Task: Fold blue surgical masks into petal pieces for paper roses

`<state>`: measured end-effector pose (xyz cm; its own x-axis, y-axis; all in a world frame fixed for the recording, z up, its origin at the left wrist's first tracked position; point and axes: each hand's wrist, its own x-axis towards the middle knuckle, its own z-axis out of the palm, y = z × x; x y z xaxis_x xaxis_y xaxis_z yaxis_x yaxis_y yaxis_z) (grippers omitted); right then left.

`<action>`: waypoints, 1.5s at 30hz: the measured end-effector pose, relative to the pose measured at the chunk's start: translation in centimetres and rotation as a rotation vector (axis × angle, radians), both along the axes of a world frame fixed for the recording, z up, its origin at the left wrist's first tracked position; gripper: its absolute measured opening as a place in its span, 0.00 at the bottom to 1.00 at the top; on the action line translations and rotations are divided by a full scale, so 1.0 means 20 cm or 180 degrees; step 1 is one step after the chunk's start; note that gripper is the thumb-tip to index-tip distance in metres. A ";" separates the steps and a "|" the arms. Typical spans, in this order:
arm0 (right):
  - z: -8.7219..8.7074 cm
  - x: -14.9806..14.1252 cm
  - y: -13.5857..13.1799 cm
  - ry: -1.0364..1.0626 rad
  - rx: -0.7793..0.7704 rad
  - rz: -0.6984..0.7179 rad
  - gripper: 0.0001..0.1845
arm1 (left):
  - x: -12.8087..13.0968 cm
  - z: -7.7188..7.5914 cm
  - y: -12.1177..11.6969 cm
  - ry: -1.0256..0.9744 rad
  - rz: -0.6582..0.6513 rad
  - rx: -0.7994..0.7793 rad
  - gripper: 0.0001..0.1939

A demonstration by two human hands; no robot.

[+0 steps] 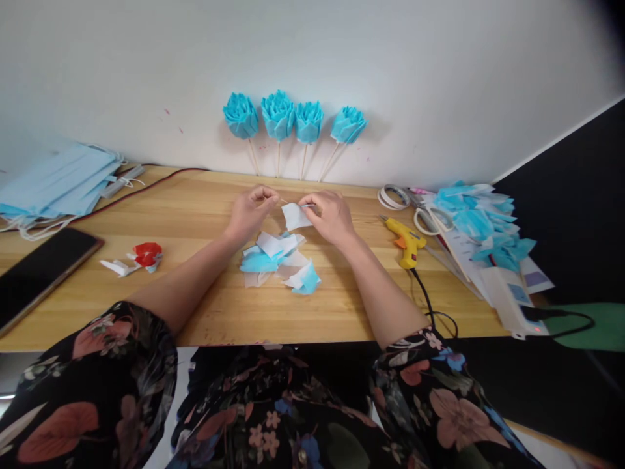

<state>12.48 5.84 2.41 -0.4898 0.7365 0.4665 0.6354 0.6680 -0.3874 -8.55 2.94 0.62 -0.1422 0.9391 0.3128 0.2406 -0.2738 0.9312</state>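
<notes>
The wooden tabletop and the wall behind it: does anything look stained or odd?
Pinkish-red marks dot the wall around the blue flowers, like stains. One crumpled red-and-white scrap lies near the phone, odd among mostly blue material. Nothing looks broken.

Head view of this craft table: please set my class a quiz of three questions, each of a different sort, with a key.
1. How many blue flowers on sticks are propped against the wall?
2. True or false: the yellow glue gun lies to the right of the right hand.
3. What does the right hand pinch? (a) the phone (b) a white piece (c) the scissors

Key: 1 four; 2 true; 3 b
</notes>
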 end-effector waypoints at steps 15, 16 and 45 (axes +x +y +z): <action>-0.04 0.04 0.06 0.0942 -0.0769 -0.0250 0.09 | -0.24 0.40 -0.15 -0.0176 0.0682 0.0730 0.04; -0.03 0.04 0.06 0.1014 -0.0792 -0.0245 0.10 | -0.30 0.44 -0.21 0.0002 0.0781 0.0725 0.04; -0.03 0.37 -0.13 0.0895 -0.1867 -0.1132 0.18 | -0.96 0.24 -0.77 0.2630 0.0845 -0.0144 0.15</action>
<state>19.92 3.30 1.81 -0.0952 0.9953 0.0202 0.5989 0.0734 -0.7974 -27.73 -12.45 5.35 -0.1022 0.9210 0.3758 0.8952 -0.0797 0.4386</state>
